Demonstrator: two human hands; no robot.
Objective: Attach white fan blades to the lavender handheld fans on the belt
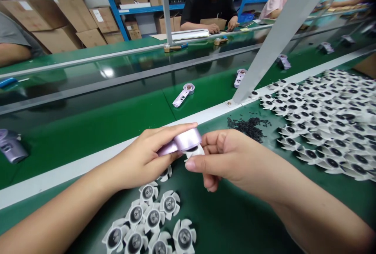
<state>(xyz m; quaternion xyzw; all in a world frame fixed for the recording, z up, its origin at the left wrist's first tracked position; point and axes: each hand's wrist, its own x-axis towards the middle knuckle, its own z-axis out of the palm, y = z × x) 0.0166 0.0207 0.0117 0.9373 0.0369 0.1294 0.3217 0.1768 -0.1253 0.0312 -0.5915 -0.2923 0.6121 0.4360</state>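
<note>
My left hand [155, 152] is closed around a lilac handheld fan body [188, 139], its round head toward the right. Pinched in my right hand [219, 158] is a white fan blade [194, 153], held right under that round head. Whether blade and body touch is hard to tell, as my fingers cover part of both. Below my hands, several loose white fan blades [153, 218] lie on the green table with their hollow hubs facing up.
Rows of white fan blades [331, 128] cover the table at right, beside a heap of small black parts [249, 126]. More lilac fan bodies [183, 95] lie on the green conveyor belt [132, 117]. A grey slanted post [273, 42] rises at its edge. Co-workers sit across.
</note>
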